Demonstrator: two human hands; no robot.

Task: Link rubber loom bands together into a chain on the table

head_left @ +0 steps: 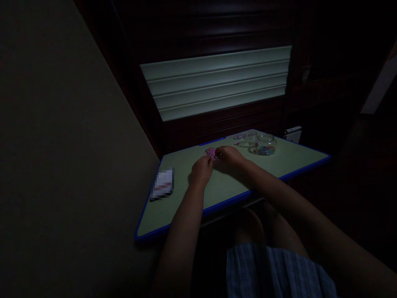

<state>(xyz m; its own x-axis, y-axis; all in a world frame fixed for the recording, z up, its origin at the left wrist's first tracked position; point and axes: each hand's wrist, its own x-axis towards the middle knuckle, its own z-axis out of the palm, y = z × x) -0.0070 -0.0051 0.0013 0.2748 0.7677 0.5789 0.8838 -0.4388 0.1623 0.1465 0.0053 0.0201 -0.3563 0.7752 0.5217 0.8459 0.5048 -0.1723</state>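
My left hand (202, 169) and my right hand (231, 155) are close together over the far middle of the small table, fingers drawn in. A pink cluster of small pieces (211, 152) lies on the tabletop at their fingertips. Its exact kind is too dark and small to tell. The fingers of both hands are bent and pinched, and what they hold is hidden. Right of my hands stands a clear round jar (267, 141) with small multicoloured rings (264, 150) inside.
The pale green table (186, 207) has a raised blue edge. A second clear round container (250, 135) and small clear pieces stand behind the jar. A blurred white-and-dark object (163, 184) lies at the left edge. A wall (77, 165) borders the left side.
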